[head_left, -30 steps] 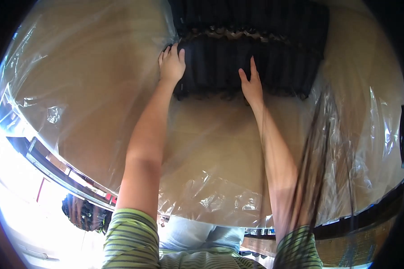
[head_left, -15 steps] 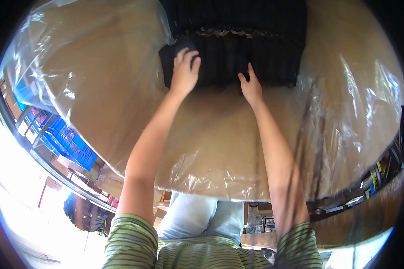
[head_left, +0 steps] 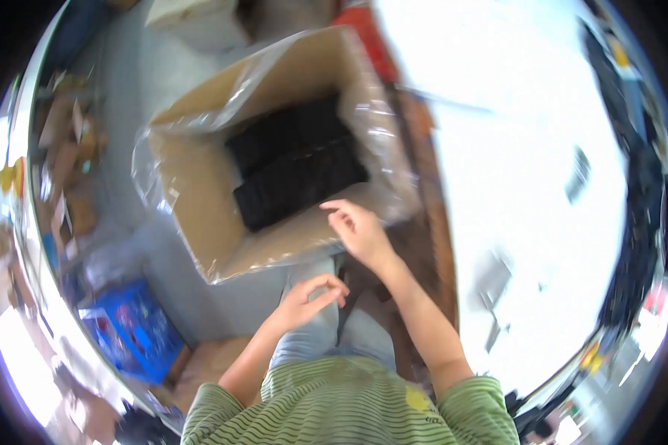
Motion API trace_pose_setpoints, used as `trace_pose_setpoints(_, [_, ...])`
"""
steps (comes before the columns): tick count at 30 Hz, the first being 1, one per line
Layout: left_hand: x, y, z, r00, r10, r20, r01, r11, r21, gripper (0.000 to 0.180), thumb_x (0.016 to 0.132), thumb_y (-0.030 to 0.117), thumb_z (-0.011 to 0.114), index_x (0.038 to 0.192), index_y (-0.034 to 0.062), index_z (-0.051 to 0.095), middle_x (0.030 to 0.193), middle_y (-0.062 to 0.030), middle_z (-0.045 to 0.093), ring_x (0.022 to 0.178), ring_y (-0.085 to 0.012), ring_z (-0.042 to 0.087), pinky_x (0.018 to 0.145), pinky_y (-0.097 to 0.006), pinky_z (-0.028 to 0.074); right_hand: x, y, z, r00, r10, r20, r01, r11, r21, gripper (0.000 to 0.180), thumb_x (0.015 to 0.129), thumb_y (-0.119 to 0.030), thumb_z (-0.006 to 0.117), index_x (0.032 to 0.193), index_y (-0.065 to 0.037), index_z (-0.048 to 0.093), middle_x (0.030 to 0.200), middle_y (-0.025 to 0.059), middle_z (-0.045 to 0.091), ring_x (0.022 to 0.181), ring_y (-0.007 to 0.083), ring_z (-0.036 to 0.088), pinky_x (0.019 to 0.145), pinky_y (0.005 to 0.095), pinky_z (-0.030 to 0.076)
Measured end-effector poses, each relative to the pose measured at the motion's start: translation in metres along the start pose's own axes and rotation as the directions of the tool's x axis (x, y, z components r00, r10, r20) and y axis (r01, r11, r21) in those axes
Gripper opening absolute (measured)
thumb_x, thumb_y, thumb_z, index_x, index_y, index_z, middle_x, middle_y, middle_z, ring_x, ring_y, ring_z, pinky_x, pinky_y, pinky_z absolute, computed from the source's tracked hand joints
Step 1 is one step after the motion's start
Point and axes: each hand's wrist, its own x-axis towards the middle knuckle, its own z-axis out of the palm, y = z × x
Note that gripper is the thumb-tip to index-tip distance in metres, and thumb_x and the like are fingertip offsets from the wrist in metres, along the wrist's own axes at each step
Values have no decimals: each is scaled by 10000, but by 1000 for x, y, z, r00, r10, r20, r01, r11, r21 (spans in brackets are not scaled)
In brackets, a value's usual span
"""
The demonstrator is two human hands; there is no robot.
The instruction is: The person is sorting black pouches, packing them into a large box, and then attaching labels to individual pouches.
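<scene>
A cardboard box (head_left: 194, 200) lined with clear plastic stands in front of me, its top uncovered. Two rows of black, fabric-like stacks (head_left: 297, 165) lie side by side inside it. My right hand (head_left: 358, 231) is over the box's near right edge, fingers loosely stretched and holding nothing. Closer to my body, my left hand (head_left: 308, 300) hangs outside the box in front of my legs. Its fingers are a little bent, the thumb stands apart, and nothing shows in it. The picture is somewhat smeared by motion.
On the right stretches a white table (head_left: 527, 193) with small tools (head_left: 493, 311) on it and black items (head_left: 634, 193) along its far side. A blue crate (head_left: 137, 334) stands at the lower left. Something red (head_left: 367, 41) is behind the box, beside the table.
Both hands have left the black stacks and drawn back toward my body. My view has pulled up and turned, so the whole box and the white table now show.
</scene>
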Motion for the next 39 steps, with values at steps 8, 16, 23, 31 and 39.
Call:
trace_pose_setpoints(8, [-56, -28, 226, 680, -266, 683, 193, 964, 183, 177, 933, 131, 525, 1004, -27, 563, 888, -92, 620, 798, -154, 590, 768, -297, 457, -352, -21, -94, 910, -76, -409, 150, 977, 153, 155, 858, -161, 530, 935, -112, 656, 658, 74, 592, 563, 215, 525, 557, 342, 427])
trace_pose_setpoints(16, [-63, -61, 461, 279, -620, 733, -226, 699, 678, 227, 956, 183, 510, 1046, -16, 570, 946, -79, 622, 925, -144, 588, 843, -274, 443, -699, 100, -81, -120, 448, -886, -25, 891, 454, 163, 884, -103, 524, 956, -51, 661, 642, 16, 556, 565, 74, 440, 549, 215, 369])
trace_pose_setpoints(23, [-99, -125, 562, 19, -834, 551, -355, 510, 784, 205, 953, 147, 498, 1063, -7, 579, 953, -88, 629, 930, -151, 588, 852, -274, 443, -795, 230, 155, -597, 786, 159, 800, 569, 192, 203, 869, -139, 511, 1008, -80, 647, 809, 29, 655, 709, 98, 582, 663, 238, 459])
trace_pose_setpoints(31, [-144, -361, 607, -136, -985, 108, -435, 157, 887, 232, 935, 222, 508, 1072, 56, 593, 1003, -64, 634, 950, -137, 579, 852, -278, 441, -676, 315, 285, -194, 926, 322, 942, 268, -201, 501, 844, -319, 629, 1273, -79, 529, 1266, 101, 553, 1150, 223, 521, 983, 361, 374])
trace_pose_setpoints(39, [-48, -636, 591, 536, -827, 168, -662, -289, 691, 800, 662, 406, 782, 1314, 119, 416, 1372, -173, 396, 1212, -336, 433, 976, -474, 386, -692, 465, 306, -486, 531, 694, 578, -401, 711, 1105, 582, -486, 827, 1463, -266, 198, 1308, 278, 444, 1211, 429, 436, 1027, 480, 348])
